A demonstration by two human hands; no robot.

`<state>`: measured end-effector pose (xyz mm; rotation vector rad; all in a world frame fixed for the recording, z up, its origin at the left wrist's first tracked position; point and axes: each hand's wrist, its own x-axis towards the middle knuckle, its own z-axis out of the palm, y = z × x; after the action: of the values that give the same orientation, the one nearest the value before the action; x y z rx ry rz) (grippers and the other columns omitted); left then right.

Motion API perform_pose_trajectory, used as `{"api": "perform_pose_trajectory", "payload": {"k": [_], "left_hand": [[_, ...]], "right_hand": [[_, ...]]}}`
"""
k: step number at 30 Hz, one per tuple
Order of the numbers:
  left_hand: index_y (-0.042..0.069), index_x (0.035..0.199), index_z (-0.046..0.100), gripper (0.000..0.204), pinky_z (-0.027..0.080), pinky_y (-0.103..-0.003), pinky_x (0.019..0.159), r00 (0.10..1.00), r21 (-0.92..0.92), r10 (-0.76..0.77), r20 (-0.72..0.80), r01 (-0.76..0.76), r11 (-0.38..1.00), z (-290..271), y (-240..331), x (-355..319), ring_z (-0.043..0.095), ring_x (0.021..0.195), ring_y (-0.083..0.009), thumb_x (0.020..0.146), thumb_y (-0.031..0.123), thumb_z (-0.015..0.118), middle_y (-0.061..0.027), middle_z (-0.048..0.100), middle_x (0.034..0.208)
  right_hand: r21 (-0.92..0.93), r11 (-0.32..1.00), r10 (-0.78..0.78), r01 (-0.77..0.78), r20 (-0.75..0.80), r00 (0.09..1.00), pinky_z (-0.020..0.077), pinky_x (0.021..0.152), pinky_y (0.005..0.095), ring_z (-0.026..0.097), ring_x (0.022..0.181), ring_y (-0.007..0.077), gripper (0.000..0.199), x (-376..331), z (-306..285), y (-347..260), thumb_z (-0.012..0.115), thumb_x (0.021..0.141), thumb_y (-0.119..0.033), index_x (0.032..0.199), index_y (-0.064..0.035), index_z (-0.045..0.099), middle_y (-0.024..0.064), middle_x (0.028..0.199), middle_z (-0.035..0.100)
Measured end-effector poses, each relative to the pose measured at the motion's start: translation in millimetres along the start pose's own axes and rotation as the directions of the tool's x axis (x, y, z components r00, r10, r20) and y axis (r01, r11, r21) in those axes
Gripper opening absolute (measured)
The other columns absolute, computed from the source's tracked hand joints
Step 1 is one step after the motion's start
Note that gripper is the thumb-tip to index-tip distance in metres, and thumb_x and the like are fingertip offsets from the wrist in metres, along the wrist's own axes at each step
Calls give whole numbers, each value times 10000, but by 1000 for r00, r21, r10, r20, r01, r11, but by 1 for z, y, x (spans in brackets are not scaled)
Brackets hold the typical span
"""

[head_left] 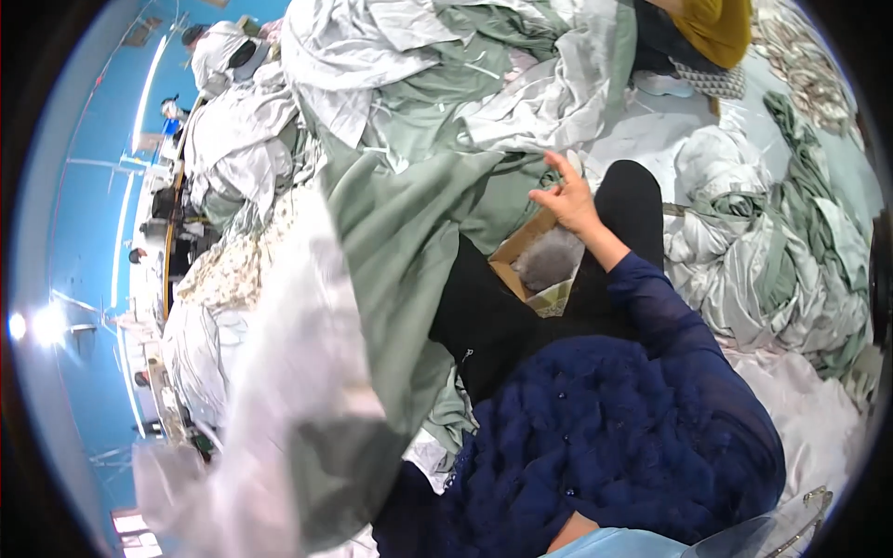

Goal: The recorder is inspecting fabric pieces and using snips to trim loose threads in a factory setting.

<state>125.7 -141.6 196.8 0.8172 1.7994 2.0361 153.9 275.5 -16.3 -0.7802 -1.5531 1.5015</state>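
My right hand is raised over my lap with thumb and fingers apart, nothing seen between them. It is close to the edge of a large sage-green and white cloth. The cloth sweeps down past my left side, where its pale part is smeared by motion. Below my right hand, a small cardboard box rests between my thighs. A grey fluffy clump fills much of it. My left hand is not visible; my dark left sleeve runs behind the hanging cloth.
Crumpled white and green fabric is heaped in front of me, with another pile on the right. A person in a mustard top is at the far right. Patterned cloth and more people are at left.
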Motion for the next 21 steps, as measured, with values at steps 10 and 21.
{"api": "perform_pose_trajectory", "payload": {"k": [10, 21], "left_hand": [[38, 1394, 475, 601, 464, -397, 994, 948, 383, -317, -31, 304, 872, -59, -83, -6, 580, 1169, -264, 903, 339, 649, -137, 618, 1261], [2, 1147, 541, 570, 467, -471, 853, 983, 962, -53, 174, -159, 223, -8, -118, 181, 554, 1034, -403, 697, 238, 798, -191, 574, 1154]], "right_hand": [[-3, 985, 154, -175, 488, 859, 522, 673, 279, 639, 700, 125, 728, -38, 126, 52, 776, 736, -117, 1391, -24, 471, 136, 1345, 589], [99, 914, 333, -393, 368, 868, 521, 625, 281, 659, 627, 168, 529, -9, 155, 106, 552, 908, -26, 1413, 7, 402, 136, 1386, 513]]}}
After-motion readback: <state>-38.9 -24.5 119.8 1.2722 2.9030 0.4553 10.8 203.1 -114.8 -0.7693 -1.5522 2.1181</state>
